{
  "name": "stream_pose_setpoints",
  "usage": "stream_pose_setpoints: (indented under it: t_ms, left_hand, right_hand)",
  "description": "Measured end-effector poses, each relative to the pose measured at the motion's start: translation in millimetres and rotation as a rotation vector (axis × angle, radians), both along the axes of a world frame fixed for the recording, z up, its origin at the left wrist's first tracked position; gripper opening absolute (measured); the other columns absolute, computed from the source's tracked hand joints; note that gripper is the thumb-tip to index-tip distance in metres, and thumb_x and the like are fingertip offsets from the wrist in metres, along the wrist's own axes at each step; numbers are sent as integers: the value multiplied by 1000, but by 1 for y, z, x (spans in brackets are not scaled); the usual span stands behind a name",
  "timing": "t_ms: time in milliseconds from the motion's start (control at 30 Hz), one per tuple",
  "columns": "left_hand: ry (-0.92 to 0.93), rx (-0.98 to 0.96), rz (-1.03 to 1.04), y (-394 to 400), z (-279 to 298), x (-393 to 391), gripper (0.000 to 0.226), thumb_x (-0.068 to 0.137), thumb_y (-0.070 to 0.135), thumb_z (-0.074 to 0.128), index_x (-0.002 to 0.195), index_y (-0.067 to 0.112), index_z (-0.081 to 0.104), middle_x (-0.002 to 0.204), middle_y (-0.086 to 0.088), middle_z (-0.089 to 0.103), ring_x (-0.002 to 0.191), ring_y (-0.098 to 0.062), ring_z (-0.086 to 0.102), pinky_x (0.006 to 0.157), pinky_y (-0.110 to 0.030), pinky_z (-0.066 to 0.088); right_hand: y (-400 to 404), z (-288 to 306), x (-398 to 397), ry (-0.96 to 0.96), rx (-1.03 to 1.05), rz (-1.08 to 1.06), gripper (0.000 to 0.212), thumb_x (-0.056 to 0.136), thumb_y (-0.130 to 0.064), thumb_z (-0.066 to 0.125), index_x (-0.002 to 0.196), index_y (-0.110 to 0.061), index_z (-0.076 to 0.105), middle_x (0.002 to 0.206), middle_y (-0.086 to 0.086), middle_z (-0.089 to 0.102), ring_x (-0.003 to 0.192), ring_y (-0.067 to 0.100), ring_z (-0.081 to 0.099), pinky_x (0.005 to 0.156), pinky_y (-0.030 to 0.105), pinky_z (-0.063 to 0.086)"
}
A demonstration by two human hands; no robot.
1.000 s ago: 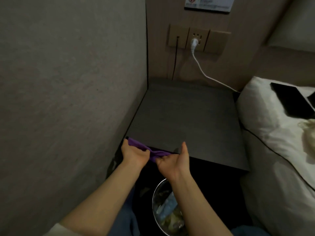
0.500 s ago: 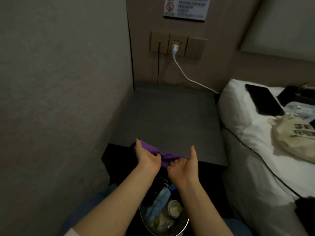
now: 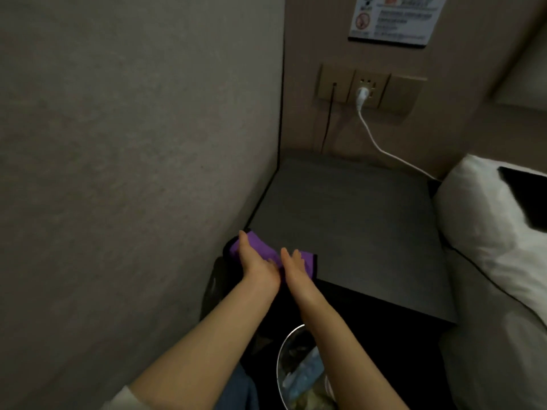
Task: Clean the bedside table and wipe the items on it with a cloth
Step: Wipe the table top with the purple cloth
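The dark grey bedside table (image 3: 355,226) stands in the corner with nothing on its top. A purple cloth (image 3: 260,248) lies over its near left corner and front edge. My left hand (image 3: 256,264) grips the cloth's left part, thumb stretched up along it. My right hand (image 3: 296,266) presses on the cloth's right part just beside the left hand, fingers together and pointing forward. Both hands touch at the front edge. Part of the cloth is hidden under the hands.
A wall (image 3: 133,173) runs close on the left. A white cable (image 3: 381,146) hangs from the socket panel (image 3: 367,90) toward the bed. A white pillow (image 3: 485,226) with a black item (image 3: 527,196) lies at right. A metal waste bin (image 3: 299,377) with rubbish stands below the hands.
The hands with the cloth have shifted left to the table's near left corner and come closer together. The cloth now shows more spread. The camera has turned left.
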State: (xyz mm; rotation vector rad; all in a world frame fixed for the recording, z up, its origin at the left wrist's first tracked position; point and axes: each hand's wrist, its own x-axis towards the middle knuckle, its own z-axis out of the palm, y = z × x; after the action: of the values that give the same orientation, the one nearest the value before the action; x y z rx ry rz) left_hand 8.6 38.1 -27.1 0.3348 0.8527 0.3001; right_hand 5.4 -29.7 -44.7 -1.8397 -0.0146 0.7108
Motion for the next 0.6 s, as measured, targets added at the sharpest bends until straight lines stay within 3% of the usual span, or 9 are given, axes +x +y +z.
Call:
stream_pose_setpoints:
  t_ms: [100, 133, 200, 233, 333, 467, 600]
  left_hand:
    - [-23, 78, -68, 13, -8, 2, 49, 95, 51, 42, 122, 12, 55, 129, -14, 57, 91, -25, 61, 85, -34, 42]
    - [20, 111, -101, 14, -13, 2, 47, 94, 48, 45, 120, 10, 55, 126, -14, 58, 90, -26, 61, 85, -36, 44]
    - [205, 303, -195, 13, -25, -2, 52, 95, 39, 50, 134, 4, 48, 141, -12, 45, 116, -31, 54, 100, -39, 43]
    - [292, 469, -238, 11, -29, -5, 53, 97, 32, 50, 142, 6, 41, 153, -11, 30, 129, -32, 45, 107, -39, 38]
    - [404, 1003, -412, 6, -43, -17, 58, 98, 22, 49, 150, 9, 27, 160, -6, -7, 141, -26, 28, 114, -34, 28]
    - [746, 1495, -757, 13, -61, -21, 60, 99, 39, 36, 153, 23, 17, 160, -1, -4, 144, -27, 10, 118, -40, 10]
    - [790, 1588, -893, 31, -52, -3, 59, 100, 44, 27, 154, 26, 11, 161, 0, 2, 146, -26, 6, 118, -48, 0]
  right_hand:
    - [4, -13, 6, -234, -372, 210, 63, 104, -43, 26, 154, -9, 8, 163, 7, -1, 150, 17, -4, 119, 40, -4]
    - [3, -16, 5, -313, -487, 274, 63, 103, -43, 25, 155, -10, 9, 163, 7, 0, 150, 17, -2, 119, 41, -4]
    - [0, -24, 4, -459, -666, 354, 63, 102, -44, 23, 155, -13, 9, 163, 6, 1, 150, 16, 1, 118, 44, -4]
    - [-2, -25, 5, -500, -712, 374, 63, 102, -44, 23, 155, -14, 7, 163, 5, 0, 150, 15, 0, 119, 45, -4]
    - [-3, -27, 10, -550, -784, 434, 63, 102, -42, 22, 155, -15, -1, 163, 3, -6, 150, 13, -4, 118, 46, -6]
    - [-6, -29, 13, -582, -798, 409, 65, 101, -38, 27, 155, -17, -3, 163, 0, -8, 149, 11, -7, 116, 50, -10]
    - [-3, -30, 25, -586, -826, 383, 68, 101, -42, 27, 155, -14, -3, 163, 2, -8, 149, 12, -7, 116, 49, -11]
